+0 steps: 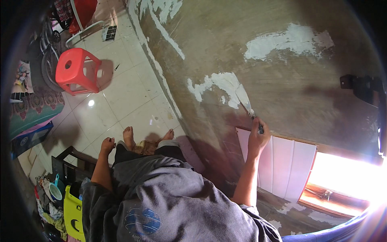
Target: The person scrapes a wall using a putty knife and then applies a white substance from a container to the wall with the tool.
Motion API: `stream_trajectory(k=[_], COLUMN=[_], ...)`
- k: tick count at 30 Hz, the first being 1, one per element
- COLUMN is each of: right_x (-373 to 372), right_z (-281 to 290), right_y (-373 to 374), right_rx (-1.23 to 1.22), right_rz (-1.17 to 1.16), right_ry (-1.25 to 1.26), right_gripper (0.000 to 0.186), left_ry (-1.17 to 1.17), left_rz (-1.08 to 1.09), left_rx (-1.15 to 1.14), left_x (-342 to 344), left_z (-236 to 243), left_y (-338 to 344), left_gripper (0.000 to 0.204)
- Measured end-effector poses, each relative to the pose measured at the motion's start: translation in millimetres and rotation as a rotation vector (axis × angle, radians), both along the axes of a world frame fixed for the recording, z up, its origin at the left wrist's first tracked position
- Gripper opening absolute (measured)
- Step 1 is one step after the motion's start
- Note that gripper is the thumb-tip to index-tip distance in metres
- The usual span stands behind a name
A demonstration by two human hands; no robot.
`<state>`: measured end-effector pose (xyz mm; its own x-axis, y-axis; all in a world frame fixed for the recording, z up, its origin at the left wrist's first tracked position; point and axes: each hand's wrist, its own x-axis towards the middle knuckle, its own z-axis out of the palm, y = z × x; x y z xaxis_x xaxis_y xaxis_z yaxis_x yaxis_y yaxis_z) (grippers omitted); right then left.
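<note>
My right hand (259,134) grips the dark handle of a putty knife (244,99), whose pale-smeared blade lies against a patch of white filler (225,88) on the grey-brown wall (213,32). Another broad white patch (288,44) sits higher up to the right. Down at my left side, beside my dark trousers, my left hand (107,145) has its fingers curled; what they hold, if anything, I cannot make out. My bare feet (129,136) show on the pale tiled floor (115,94).
Left are a red plastic stool (75,66), a bicycle (48,52) and a green patterned cover (34,111). Lower left are a black frame (69,163), a yellow plastic item (72,211) and clutter. At right are a white panel (290,165), a bright window and a black bracket (350,82).
</note>
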<state>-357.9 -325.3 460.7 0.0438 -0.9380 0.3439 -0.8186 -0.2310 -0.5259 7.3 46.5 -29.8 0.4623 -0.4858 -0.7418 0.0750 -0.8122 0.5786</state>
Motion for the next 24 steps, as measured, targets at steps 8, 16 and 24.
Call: stream_trajectory(k=[8,16,24], right_x=[-11.1,-2.2,40.4], right_z=[-35.6,-49.8,-60.9], right_y=[-9.6,-26.1,-38.0], right_rx=[-0.052,0.004,-0.039], right_rz=[-0.035,0.031,-0.03], right_ry=[-0.042,-0.107,0.009], right_gripper=[0.024,0.021,0.022], left_ry=[-0.115,-0.066,-0.02], left_rz=[-0.121,-0.069,-0.006], left_rx=[-0.025,0.022,0.012], left_x=[7.1,5.1,0.9], left_z=[-20.1,11.3,-8.1], left_y=[-5.2,-12.3,11.2], left_gripper=[0.038,0.039,0.039])
